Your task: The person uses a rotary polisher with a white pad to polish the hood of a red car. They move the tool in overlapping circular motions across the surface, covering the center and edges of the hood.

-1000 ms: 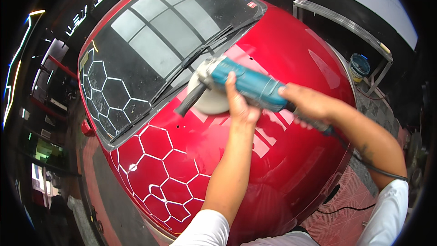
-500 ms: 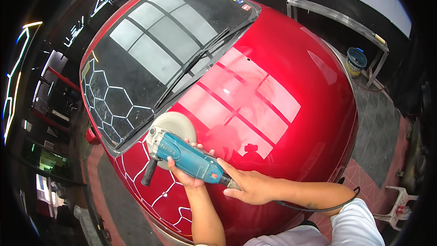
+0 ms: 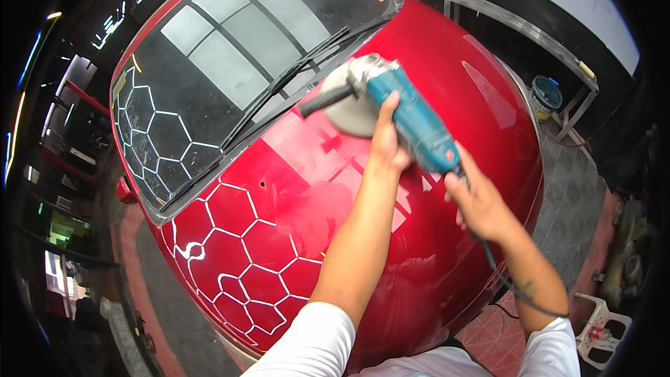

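A teal and grey power polisher (image 3: 417, 120) is held in both hands over the upper part of a glossy red car hood (image 3: 481, 139). My left hand (image 3: 388, 141) grips the side of its body, the thumb lying along the casing. Around the rear end, where the black cord (image 3: 497, 265) comes out, my right hand (image 3: 480, 199) is closed. A round, pale pad (image 3: 354, 117) shows beneath the metal head; whether it touches the paint I cannot tell. The black side handle (image 3: 326, 100) sticks out to the left, with no hand on it.
Beyond the hood are the windshield (image 3: 276, 77) and wiper (image 3: 300, 70). A metal frame bench (image 3: 523, 24) and a dark bucket (image 3: 546, 94) stand at the right. A white plastic stool (image 3: 593, 328) is at the lower right. The cord hangs beside my right forearm.
Both hands have carried the polisher up and to the right, from the hood's left edge near the windshield toward its upper middle. The polisher has turned to a steeper angle.
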The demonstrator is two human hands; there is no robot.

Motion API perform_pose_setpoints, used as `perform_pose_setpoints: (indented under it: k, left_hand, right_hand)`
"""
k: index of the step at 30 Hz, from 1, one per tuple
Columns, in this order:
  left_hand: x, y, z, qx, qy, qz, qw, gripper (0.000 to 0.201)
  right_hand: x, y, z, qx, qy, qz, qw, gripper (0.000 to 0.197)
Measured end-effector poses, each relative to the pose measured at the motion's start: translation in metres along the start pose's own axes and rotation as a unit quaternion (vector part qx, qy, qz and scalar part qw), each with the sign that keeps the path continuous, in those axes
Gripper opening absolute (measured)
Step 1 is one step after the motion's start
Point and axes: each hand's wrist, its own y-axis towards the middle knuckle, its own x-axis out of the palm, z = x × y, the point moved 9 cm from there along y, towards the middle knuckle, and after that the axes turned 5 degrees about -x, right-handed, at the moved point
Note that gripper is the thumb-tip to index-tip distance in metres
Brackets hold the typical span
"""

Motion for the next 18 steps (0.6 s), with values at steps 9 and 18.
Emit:
perform_pose_setpoints:
  k: [9,18]
  left_hand:
    - [0.002,-0.028,0.021,0.040,0.074,0.063,0.995,0.050]
    - [-0.019,-0.203,0.059,0.079,0.075,0.109,0.988,0.071]
  right_hand:
    - [0.022,-0.003,0.013,0.039,0.097,-0.088,0.991,0.072]
    - [0.132,-0.060,-0.014,-0.021,0.034,-0.191,0.981,0.086]
